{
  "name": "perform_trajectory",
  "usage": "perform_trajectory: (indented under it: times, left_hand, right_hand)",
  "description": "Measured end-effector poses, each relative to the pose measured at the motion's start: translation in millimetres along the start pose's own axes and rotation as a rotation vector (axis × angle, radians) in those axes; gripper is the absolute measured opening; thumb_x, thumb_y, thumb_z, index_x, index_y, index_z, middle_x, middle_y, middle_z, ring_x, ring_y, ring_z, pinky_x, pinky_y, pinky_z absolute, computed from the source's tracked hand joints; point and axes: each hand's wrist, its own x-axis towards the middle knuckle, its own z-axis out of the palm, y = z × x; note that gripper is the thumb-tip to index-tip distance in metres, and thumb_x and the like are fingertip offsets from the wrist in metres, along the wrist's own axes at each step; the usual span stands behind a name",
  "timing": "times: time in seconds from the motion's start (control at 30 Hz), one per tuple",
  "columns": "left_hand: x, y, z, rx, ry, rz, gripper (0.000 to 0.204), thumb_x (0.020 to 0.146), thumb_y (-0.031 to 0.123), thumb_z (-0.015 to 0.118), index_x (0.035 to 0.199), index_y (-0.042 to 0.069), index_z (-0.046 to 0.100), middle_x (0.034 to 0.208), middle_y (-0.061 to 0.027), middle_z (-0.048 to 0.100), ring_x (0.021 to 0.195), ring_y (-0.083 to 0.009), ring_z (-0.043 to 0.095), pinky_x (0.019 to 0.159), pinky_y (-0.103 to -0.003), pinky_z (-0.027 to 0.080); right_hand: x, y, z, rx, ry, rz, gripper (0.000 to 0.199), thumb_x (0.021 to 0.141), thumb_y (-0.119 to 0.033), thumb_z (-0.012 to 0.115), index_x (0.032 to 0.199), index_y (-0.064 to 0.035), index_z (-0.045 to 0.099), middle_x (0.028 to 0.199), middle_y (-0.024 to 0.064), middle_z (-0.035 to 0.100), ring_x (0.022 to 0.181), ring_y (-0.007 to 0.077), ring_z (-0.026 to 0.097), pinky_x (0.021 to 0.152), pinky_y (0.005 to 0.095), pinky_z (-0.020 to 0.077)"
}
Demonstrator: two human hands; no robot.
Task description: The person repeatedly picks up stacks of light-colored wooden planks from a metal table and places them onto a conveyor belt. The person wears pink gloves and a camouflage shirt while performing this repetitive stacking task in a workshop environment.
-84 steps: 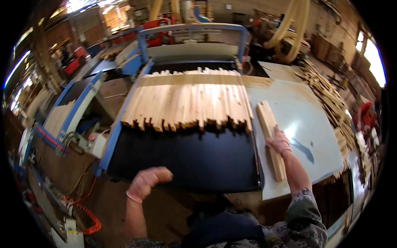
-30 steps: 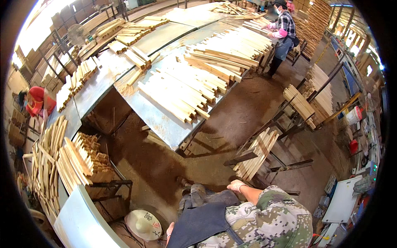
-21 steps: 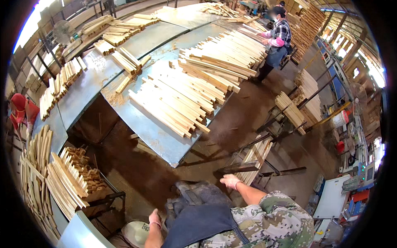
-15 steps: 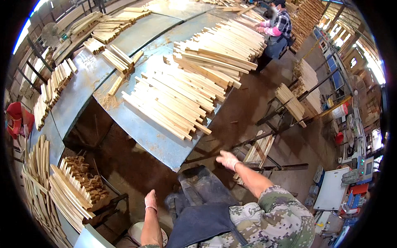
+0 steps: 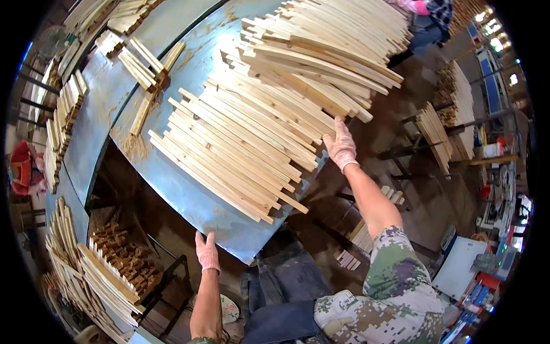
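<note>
Pale wooden strips (image 5: 229, 152) lie side by side in a slanting row on the blue-grey metal table (image 5: 223, 228), their right ends uneven. My right hand (image 5: 342, 147), in a pinkish-white glove, reaches to the right ends of the strips; its fingers are stretched and appear to touch the wood. My left hand (image 5: 207, 253), gloved alike, is at the table's near edge with fingers pointing up and apart, holding nothing. Further back, a bigger layer of strips (image 5: 338, 40) lies partly crosswise over others.
At far right, a person's pink sleeve (image 5: 417, 6) shows by the table. Short strips (image 5: 143, 66) and sawdust (image 5: 132, 143) lie left of the row. Stacked wood (image 5: 123, 255) stands on a rack at lower left. Metal racks with strips (image 5: 432, 135) stand to the right.
My right hand has moved forward to the strip ends. My left hand has risen to the table's near edge. The view has shifted closer to the table.
</note>
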Motion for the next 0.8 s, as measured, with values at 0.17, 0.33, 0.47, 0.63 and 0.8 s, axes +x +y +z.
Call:
perform_trajectory:
  times: [0.17,0.33,0.47,0.63,0.8]
  left_hand:
    - [54.6,17.9,43.9,0.375,0.268,0.176,0.078,0.101,0.041,0.072,0.160,-0.003,0.046,0.163,-0.0281,0.048,0.153,-0.0390,0.044,0.128,-0.042,0.033]
    - [80.4,40.0,59.6,0.446,0.305,0.187,0.069,0.106,0.046,0.063,0.157,0.001,0.053,0.167,-0.0326,0.040,0.157,-0.0446,0.036,0.129,-0.049,0.029]
    - [106.7,16.7,38.4,0.335,0.348,0.267,0.056,0.111,0.042,0.056,0.151,0.003,0.061,0.166,-0.0334,0.041,0.156,-0.0462,0.036,0.129,-0.050,0.028]
    - [150.4,4.1,7.9,0.117,0.324,0.330,0.065,0.112,0.044,0.054,0.163,0.003,0.047,0.174,-0.0289,0.029,0.161,-0.0403,0.029,0.132,-0.045,0.023]
    - [186.1,29.7,13.3,-0.536,0.298,0.181,0.097,0.107,0.056,0.059,0.174,0.004,0.012,0.179,-0.0243,0.016,0.165,-0.0368,0.020,0.133,-0.045,0.019]
  right_hand:
    - [45.7,-10.5,9.8,-0.026,-0.070,0.062,0.079,0.097,-0.039,0.073,0.163,-0.0082,0.043,0.155,0.0266,0.054,0.143,0.0452,0.051,0.119,0.0494,0.0441]
    - [12.4,-8.9,11.2,0.193,-0.098,0.032,0.074,0.096,-0.040,0.077,0.155,0.0008,0.054,0.145,0.0276,0.063,0.136,0.0412,0.059,0.115,0.0468,0.0470]
    - [-42.5,-14.0,3.7,0.472,-0.557,0.148,0.069,0.099,-0.029,0.076,0.155,0.0044,0.053,0.132,0.0214,0.073,0.115,0.0273,0.072,0.105,0.0376,0.0546]
    - [24.9,-32.7,60.8,0.624,-0.316,-0.104,0.064,0.105,-0.024,0.071,0.158,0.0037,0.049,0.145,0.0235,0.066,0.130,0.0299,0.066,0.113,0.0388,0.0511]
    - [61.0,-91.0,120.1,0.803,-0.360,-0.171,0.069,0.108,-0.025,0.067,0.164,0.0052,0.040,0.161,0.0235,0.053,0.149,0.0286,0.050,0.124,0.0382,0.0376]
